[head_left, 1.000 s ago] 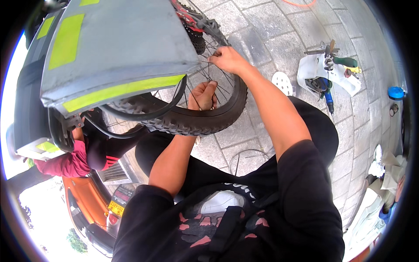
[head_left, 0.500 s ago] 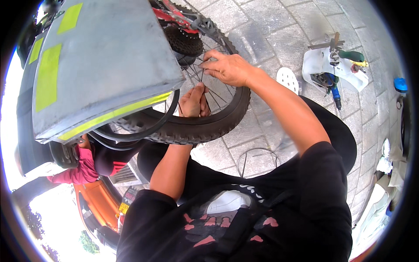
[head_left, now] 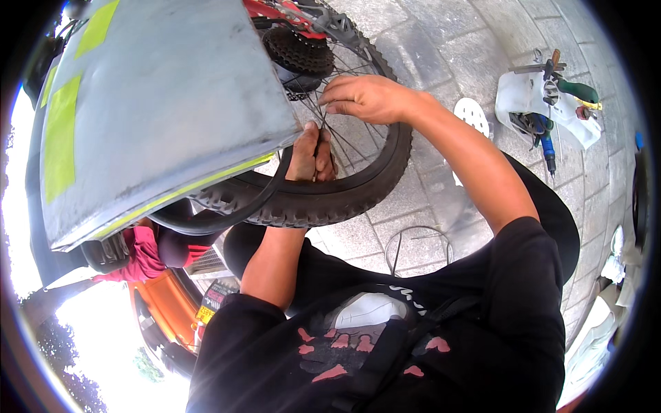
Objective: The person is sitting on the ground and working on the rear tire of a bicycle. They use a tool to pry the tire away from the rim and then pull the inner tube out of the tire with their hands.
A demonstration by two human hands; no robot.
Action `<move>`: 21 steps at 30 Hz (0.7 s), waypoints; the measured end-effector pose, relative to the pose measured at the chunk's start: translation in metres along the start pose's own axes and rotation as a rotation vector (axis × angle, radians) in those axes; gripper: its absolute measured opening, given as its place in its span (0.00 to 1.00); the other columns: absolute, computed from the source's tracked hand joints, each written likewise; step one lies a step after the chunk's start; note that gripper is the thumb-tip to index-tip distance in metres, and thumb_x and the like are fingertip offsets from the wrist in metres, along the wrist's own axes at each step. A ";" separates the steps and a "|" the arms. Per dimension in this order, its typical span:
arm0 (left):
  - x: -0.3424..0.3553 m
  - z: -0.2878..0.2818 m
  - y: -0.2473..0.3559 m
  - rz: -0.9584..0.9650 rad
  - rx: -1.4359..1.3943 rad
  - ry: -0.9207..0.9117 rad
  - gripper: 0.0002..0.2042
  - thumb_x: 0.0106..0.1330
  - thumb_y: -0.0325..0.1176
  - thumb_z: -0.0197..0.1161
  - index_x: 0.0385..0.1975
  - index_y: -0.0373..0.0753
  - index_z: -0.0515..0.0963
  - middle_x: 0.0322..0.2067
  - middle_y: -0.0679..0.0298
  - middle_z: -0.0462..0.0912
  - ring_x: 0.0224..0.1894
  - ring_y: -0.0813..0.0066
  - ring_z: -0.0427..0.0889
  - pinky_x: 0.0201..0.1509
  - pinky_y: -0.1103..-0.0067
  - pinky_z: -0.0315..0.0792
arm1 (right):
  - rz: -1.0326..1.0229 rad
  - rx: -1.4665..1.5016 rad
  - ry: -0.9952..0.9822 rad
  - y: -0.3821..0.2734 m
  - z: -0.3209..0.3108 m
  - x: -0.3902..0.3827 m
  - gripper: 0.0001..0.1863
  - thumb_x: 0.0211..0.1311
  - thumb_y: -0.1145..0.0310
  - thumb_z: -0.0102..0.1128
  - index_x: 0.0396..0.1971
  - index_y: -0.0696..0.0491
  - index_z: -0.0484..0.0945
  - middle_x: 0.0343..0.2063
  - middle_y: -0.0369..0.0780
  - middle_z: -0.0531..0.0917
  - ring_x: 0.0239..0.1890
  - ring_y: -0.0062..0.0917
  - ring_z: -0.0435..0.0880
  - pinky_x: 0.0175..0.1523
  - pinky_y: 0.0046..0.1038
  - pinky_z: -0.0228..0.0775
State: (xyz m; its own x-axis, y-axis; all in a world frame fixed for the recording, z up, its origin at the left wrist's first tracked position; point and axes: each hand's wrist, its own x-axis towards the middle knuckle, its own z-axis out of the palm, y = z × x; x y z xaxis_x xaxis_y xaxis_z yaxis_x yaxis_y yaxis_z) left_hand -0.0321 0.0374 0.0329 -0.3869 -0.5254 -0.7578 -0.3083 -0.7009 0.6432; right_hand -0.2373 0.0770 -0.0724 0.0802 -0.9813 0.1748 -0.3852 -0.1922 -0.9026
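A bicycle wheel with a knobby black tyre stands in front of me, its thin spokes running up to the hub beside the sprocket cassette. My left hand reaches in from below, past the tyre, and its fingers are closed around a spoke inside the rim. Higher up, near the hub, my right hand comes in from the right with thumb and fingertips pinched at the spokes. A grey box with yellow-green strips covers the wheel's left part. Below its corner a black tube curves.
On the paving at the right lies a white plastic container with tools, among them a green-handled screwdriver and a blue-handled tool. A white clog and a thin wire loop are nearer. Another person's red sleeve shows at left.
The view has shifted, so the wheel and tools sit farther right in the picture. Both hands remain at the spokes, the right fingertips slightly more curled.
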 end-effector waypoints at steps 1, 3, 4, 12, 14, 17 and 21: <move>0.001 -0.002 -0.001 0.005 0.004 -0.011 0.19 0.88 0.50 0.43 0.41 0.42 0.72 0.12 0.76 0.59 0.12 0.81 0.55 0.24 0.79 0.62 | 0.004 -0.021 0.010 -0.001 0.001 -0.001 0.19 0.77 0.56 0.60 0.58 0.51 0.85 0.58 0.42 0.84 0.60 0.41 0.83 0.64 0.37 0.75; 0.006 -0.006 -0.003 0.016 0.018 -0.037 0.18 0.88 0.50 0.43 0.41 0.43 0.71 0.12 0.76 0.59 0.12 0.81 0.55 0.23 0.79 0.61 | 0.013 -0.066 0.036 0.000 0.002 -0.001 0.19 0.78 0.53 0.58 0.56 0.49 0.85 0.56 0.41 0.84 0.60 0.40 0.83 0.64 0.38 0.75; 0.007 -0.005 -0.002 0.015 0.017 -0.040 0.18 0.88 0.50 0.43 0.41 0.43 0.71 0.12 0.76 0.59 0.11 0.81 0.54 0.22 0.79 0.60 | 0.012 -0.074 0.026 0.001 0.001 -0.001 0.19 0.78 0.52 0.58 0.55 0.48 0.86 0.56 0.40 0.84 0.59 0.40 0.83 0.63 0.38 0.75; 0.007 -0.006 -0.006 0.064 -0.037 -0.058 0.17 0.88 0.48 0.43 0.39 0.44 0.70 0.13 0.76 0.58 0.11 0.80 0.53 0.21 0.79 0.59 | -0.025 -0.117 0.151 0.005 0.019 -0.005 0.12 0.75 0.57 0.62 0.44 0.49 0.87 0.42 0.37 0.87 0.45 0.42 0.87 0.49 0.40 0.80; 0.004 -0.004 -0.006 0.092 -0.050 -0.027 0.16 0.88 0.47 0.43 0.39 0.44 0.70 0.13 0.76 0.59 0.12 0.81 0.54 0.21 0.79 0.59 | -0.010 -0.144 0.207 0.000 0.024 -0.007 0.11 0.75 0.59 0.62 0.41 0.48 0.88 0.40 0.37 0.88 0.45 0.42 0.88 0.48 0.41 0.81; 0.006 -0.004 -0.011 0.159 -0.079 0.010 0.16 0.87 0.47 0.44 0.39 0.44 0.70 0.14 0.75 0.60 0.13 0.81 0.55 0.22 0.79 0.59 | 0.095 -0.218 0.243 -0.014 0.033 -0.006 0.12 0.75 0.57 0.59 0.40 0.42 0.91 0.42 0.37 0.90 0.47 0.40 0.89 0.49 0.41 0.81; 0.009 0.000 -0.015 0.228 -0.128 0.055 0.15 0.87 0.46 0.46 0.37 0.44 0.70 0.15 0.73 0.61 0.14 0.80 0.57 0.22 0.77 0.58 | 0.408 -0.403 0.135 -0.047 0.035 0.003 0.15 0.76 0.54 0.58 0.40 0.42 0.92 0.45 0.38 0.91 0.48 0.41 0.89 0.49 0.44 0.82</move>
State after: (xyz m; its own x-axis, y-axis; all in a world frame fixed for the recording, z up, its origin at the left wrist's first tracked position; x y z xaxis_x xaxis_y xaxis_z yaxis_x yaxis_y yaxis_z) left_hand -0.0306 0.0433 0.0160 -0.3852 -0.6997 -0.6017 -0.1046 -0.6147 0.7818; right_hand -0.1870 0.0829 -0.0431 -0.2553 -0.9633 -0.0832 -0.6814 0.2403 -0.6913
